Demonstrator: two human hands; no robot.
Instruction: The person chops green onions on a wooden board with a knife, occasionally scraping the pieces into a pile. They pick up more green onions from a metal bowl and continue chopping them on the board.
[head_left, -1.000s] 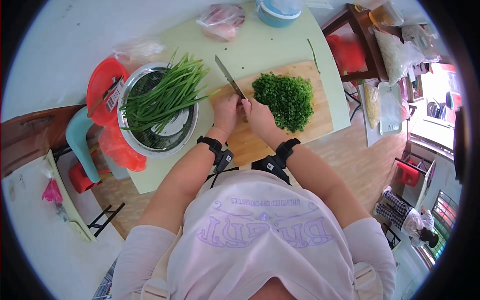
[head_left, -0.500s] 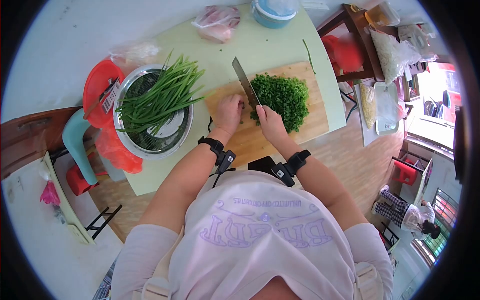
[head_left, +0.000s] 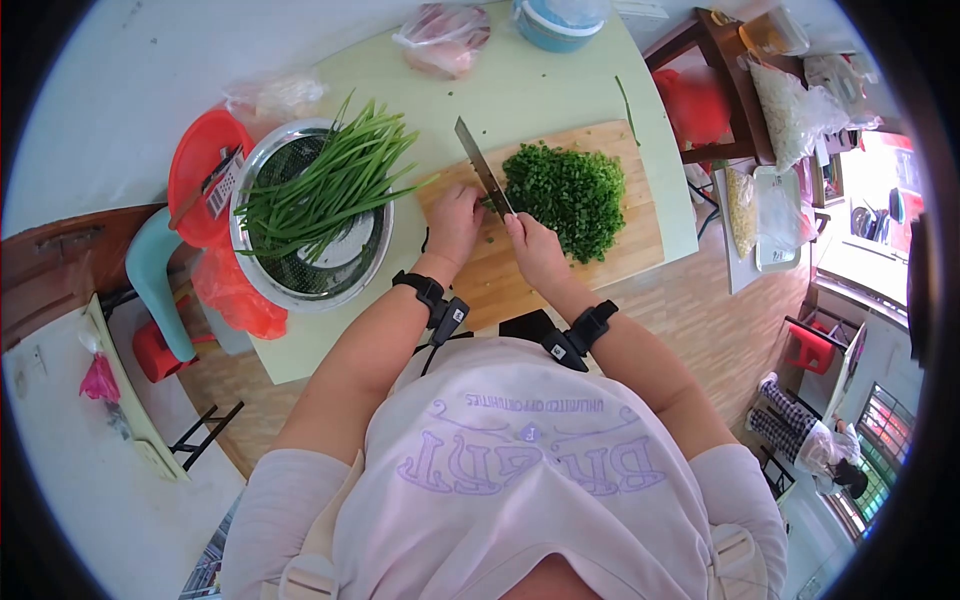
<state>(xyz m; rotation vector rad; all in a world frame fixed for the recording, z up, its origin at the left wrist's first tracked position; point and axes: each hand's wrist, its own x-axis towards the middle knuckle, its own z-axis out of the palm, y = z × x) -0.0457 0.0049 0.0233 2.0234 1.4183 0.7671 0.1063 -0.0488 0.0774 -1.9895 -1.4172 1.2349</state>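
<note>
My right hand (head_left: 538,250) is closed around the handle of a kitchen knife (head_left: 482,168). Its long blade points away from me, between my left hand and a heap of finely chopped green chives (head_left: 568,200). Close to the blade's left side, my left hand (head_left: 455,225) rests on the wooden cutting board (head_left: 640,235) with fingers curled. A speck of green shows at its fingertips, but what they hold is mostly hidden. Left of the board, long uncut chives (head_left: 325,190) lie across a metal colander (head_left: 378,255), some tips hanging over its rim.
A red basin (head_left: 190,160) and a red plastic bag (head_left: 235,295) lie left of the colander. At the far table (head_left: 400,95) edge are a bagged item (head_left: 443,40) and a blue container (head_left: 555,28). One loose chive (head_left: 627,108) lies behind the board. A person (head_left: 820,445) stands far right.
The knife has shifted slightly left, away from the chopped heap and closer to my left fingers. My view has moved a little.
</note>
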